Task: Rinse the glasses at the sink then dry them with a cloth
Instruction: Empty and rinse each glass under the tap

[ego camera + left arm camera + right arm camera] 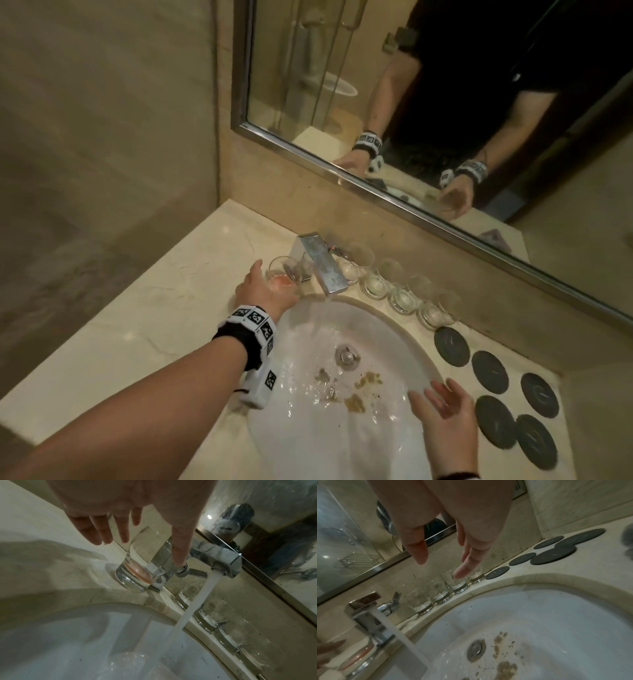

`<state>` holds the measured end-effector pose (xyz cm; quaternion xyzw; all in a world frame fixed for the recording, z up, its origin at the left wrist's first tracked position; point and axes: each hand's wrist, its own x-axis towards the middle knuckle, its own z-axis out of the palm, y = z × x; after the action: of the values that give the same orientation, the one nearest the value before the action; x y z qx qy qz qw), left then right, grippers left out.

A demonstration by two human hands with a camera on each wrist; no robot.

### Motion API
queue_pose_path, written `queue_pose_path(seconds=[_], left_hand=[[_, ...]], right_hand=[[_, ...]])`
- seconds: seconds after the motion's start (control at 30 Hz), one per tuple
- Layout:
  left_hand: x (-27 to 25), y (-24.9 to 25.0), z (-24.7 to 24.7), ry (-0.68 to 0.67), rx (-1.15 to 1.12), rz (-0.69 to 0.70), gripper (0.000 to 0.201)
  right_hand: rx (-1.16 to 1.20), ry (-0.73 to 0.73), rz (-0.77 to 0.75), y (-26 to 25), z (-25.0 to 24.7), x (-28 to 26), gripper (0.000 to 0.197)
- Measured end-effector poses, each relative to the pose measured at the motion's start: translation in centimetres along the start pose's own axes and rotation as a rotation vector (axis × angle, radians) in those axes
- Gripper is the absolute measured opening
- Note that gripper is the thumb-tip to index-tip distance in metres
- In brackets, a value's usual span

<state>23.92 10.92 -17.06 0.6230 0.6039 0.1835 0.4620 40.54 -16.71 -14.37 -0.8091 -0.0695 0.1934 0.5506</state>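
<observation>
White sink (404, 329) is set in a beige counter (191, 274), tight in a corner: wall on the left, low backsplash and mirror (308, 85) close behind. Faucet (323, 267) at the back rim runs a stream of water (193, 604) into the basin; brown bits lie near the drain (347, 354). Left hand (263, 291) reaches over the left rim to a glass with pinkish residue (284, 274) standing upright on the counter just left of the faucet; fingers straight and spread beside and behind the glass, thumb near the faucet lever; contact can't be confirmed, nothing clamped. Right hand (445, 407) hovers over the basin's right side, palm up, fingers loosely apart, holding nothing. Four clear glasses (397, 286) stand in a row along the backsplash right of the faucet, nearly touching. Five dark round coasters (489, 371) lie on the counter right of the sink, two overlapping in the right wrist view.
</observation>
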Motion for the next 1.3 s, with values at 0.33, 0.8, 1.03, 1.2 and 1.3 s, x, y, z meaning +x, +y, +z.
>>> queue_pose_path(seconds=[0.33,0.8,1.03,1.2,1.3], left_hand=[[1.0,-0.7,1.0,-0.030,-0.159,0.120,0.092],[-4.0,-1.0,6.7,-0.299,-0.222,0.052,0.081],[-3.9,-0.5,7.4,-0.323,-0.347,-0.020,0.073],[-3.5,-2.3,8.3,-0.261,-0.345,-0.066,0.087],[-3.2,-2.7,8.5,-0.277,-0.386,-0.048,0.093]], right_hand=[[-0.021,0.077,-0.140,0.6,-2.3,-3.0,0.059],[0.066,-0.248,0.095,-1.3,6.2,-1.7,0.006],[0.392,-0.525,0.552,0.4,12.3,2.7,0.031],[0.626,-0.609,0.662,1.8,14.2,3.5,0.029],[0.678,-0.595,0.670,2.9,14.7,3.9,0.049]])
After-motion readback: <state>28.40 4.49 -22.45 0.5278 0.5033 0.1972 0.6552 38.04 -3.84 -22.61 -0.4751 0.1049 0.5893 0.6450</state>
